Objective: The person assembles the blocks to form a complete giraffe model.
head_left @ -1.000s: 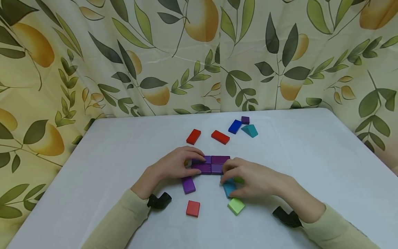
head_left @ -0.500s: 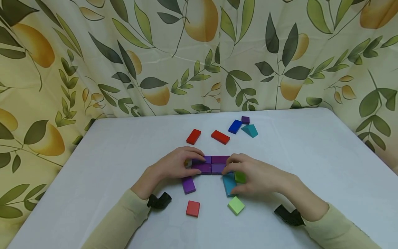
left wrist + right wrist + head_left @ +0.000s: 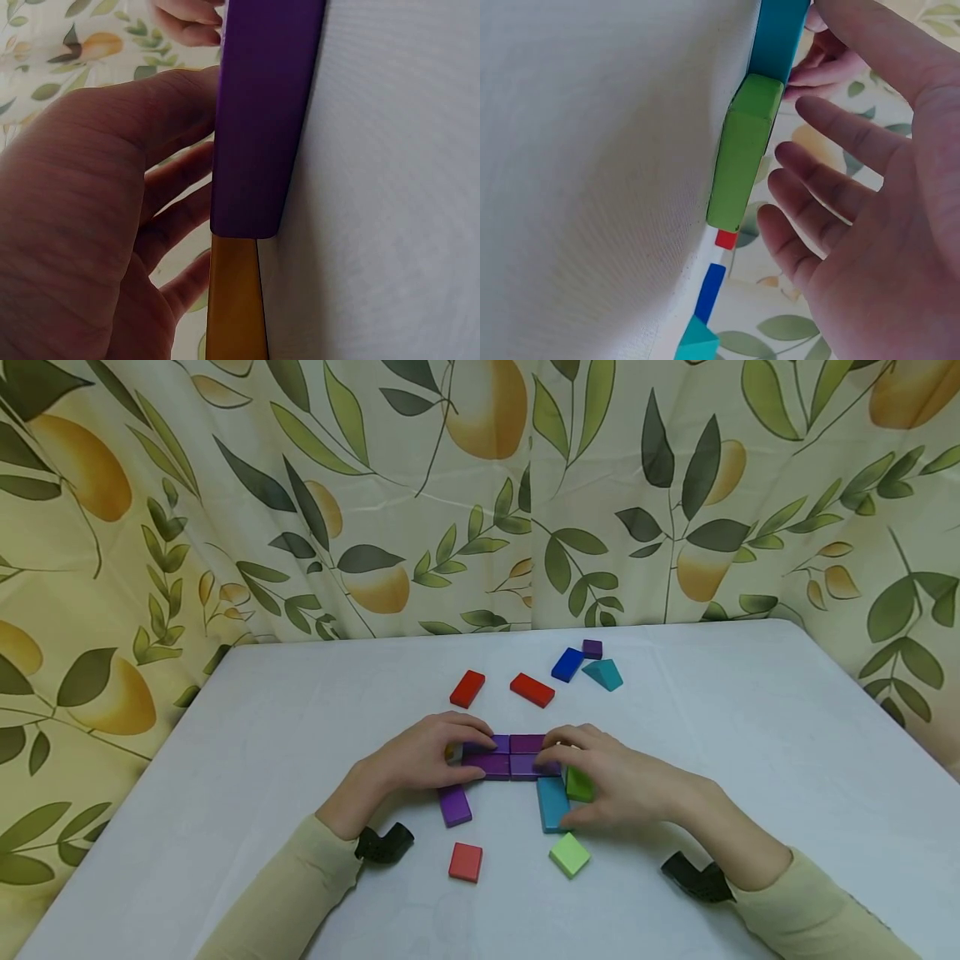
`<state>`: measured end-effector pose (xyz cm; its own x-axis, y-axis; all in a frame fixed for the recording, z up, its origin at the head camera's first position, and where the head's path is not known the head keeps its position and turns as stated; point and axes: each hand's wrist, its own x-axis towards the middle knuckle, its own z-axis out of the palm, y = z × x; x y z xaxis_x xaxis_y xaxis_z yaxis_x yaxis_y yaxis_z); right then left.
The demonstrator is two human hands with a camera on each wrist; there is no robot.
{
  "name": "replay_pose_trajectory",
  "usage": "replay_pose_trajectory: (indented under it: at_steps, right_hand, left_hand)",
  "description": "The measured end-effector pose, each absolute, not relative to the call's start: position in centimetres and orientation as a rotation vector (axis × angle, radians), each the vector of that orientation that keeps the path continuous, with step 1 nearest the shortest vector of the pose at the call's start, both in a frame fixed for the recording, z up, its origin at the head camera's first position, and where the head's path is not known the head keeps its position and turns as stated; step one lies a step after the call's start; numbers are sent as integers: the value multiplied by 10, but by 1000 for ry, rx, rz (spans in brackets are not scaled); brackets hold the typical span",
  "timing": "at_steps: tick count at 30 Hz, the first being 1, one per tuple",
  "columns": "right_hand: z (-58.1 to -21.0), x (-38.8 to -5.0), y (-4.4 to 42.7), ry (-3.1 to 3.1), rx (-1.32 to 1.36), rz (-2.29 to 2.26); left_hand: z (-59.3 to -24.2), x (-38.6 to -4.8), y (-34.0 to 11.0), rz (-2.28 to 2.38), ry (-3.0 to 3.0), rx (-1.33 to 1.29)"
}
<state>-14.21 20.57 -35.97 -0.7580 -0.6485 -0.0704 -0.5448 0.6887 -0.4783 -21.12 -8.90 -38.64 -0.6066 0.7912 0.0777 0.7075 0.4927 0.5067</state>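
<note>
Four-cornered in outline, a group of several purple blocks (image 3: pixel 487 766) lies flat at the table's middle. My left hand (image 3: pixel 431 752) grips its left end, thumb on the near side and fingers over the far blocks. A yellow-orange block (image 3: pixel 236 300) shows by that hand in the left wrist view. My right hand (image 3: pixel 618 777) is over the group's right end, fingers loosely bent and spread, holding nothing. Its thumb is at the edge of a blue block (image 3: pixel 553 803) that sits just below the group. Beside that is a green block (image 3: pixel 578 783), partly covered by the hand.
Toward me lie a violet block (image 3: pixel 454 807), a coral square block (image 3: pixel 466 862) and a light green block (image 3: pixel 570 856). Farther back are two red blocks (image 3: pixel 532 690), a dark blue block (image 3: pixel 567 665), a teal triangular block (image 3: pixel 603 674) and a small purple block (image 3: pixel 592 649).
The right hand has shifted slightly up and right, its fingers lifting from the blue block. That block has turned a little straighter, and more of the green block shows. The left hand stays put.
</note>
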Motion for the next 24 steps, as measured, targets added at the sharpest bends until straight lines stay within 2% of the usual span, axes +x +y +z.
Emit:
replay_pose_trajectory:
  at_steps: [24]
  right_hand:
    - [-361, -147, 211, 2612, -1007, -597]
  left_hand:
    - [-385, -210, -88, 758, 2561, 1258]
